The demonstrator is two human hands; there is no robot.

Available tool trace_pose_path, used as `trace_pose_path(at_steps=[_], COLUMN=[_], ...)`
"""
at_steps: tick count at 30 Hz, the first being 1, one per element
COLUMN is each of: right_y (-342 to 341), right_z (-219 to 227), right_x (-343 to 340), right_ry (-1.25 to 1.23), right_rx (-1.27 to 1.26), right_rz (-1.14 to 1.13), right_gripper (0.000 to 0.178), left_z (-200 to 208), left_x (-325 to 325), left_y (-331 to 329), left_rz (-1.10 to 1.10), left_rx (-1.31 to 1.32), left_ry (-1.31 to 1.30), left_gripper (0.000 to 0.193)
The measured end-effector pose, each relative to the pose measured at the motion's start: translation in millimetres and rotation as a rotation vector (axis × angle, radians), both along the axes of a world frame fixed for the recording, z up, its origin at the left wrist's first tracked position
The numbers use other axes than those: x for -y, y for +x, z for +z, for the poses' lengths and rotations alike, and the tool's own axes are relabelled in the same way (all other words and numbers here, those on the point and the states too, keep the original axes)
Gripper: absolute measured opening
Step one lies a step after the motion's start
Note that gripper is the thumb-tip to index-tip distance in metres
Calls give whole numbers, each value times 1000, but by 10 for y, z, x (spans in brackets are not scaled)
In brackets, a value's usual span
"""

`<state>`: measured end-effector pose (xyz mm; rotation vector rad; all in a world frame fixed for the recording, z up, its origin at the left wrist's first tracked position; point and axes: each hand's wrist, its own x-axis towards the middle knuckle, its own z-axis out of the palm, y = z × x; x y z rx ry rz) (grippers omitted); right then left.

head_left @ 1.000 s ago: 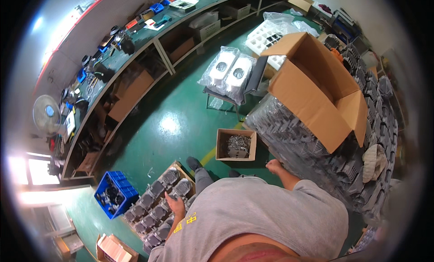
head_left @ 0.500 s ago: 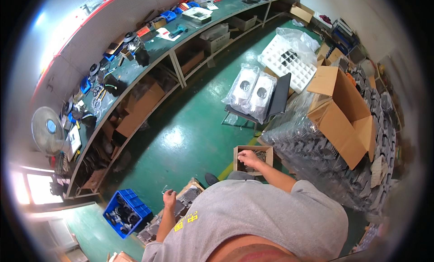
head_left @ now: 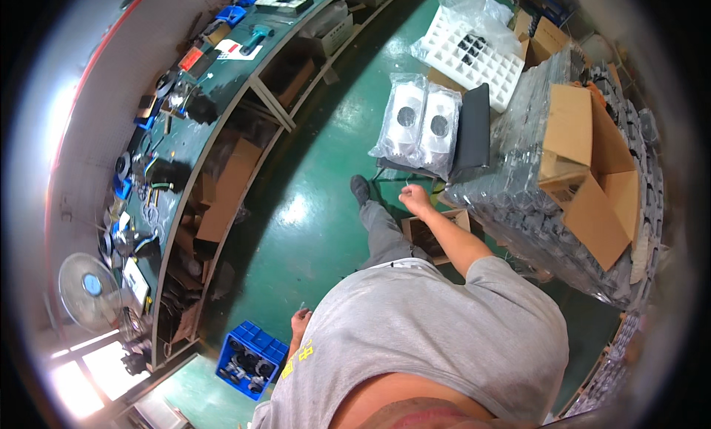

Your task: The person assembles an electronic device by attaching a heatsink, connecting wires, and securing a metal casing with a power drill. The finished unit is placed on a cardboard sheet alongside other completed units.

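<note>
My right hand (head_left: 417, 199) is closed in a pinch in front of my body, with a small thin shiny piece sticking up from its fingertips. Below and beside that hand stands a small open carton (head_left: 457, 221), partly hidden by my forearm. My left hand (head_left: 299, 324) hangs low at my left side, its fingers closed on a small thin piece too small to name. Close to it on the floor is a blue crate (head_left: 275, 350) filled with dark round parts (head_left: 249, 366).
A dark chair (head_left: 474, 129) ahead carries two plastic-wrapped white parts (head_left: 422, 121). Behind it lies a white compartment tray (head_left: 474, 55). To my right, wrapped stacks of grey metal parts (head_left: 511, 184) support an open carton (head_left: 592, 184). A green workbench (head_left: 222, 81) curves along the left; a fan (head_left: 89, 288) stands near it.
My right hand has come up out of the small carton and moved forward with a thin piece. My left hand has drawn closer to my body. One leg now extends forward, and the view has turned.
</note>
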<state>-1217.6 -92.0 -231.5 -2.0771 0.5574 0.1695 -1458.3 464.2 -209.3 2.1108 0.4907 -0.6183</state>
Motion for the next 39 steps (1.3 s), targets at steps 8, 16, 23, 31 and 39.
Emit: trace_pose_path(at_steps=[8, 16, 23, 31, 39], right_y=[2138, 3545, 3636, 3309, 3702], right_z=[-522, -386, -792, -769, -196], right_x=[373, 452, 651, 968, 759], right_ry=[-201, -582, -422, -6, 172], right_rx=[-55, -697, -750, -360, -186], right_rz=[-333, -392, -461, -421, -378], right_gripper=[60, 71, 54, 60, 45], left_z=[-245, 843, 1224, 983, 418], left_x=[-487, 274, 729, 670, 524], left_y=[1172, 3052, 4447, 5163, 6640], left_rz=[120, 224, 37, -70, -274], left_rx=[-179, -282, -297, -296, -96], left_ry=[-100, -179, -2, 72, 120], left_gripper=[40, 43, 41, 37, 41])
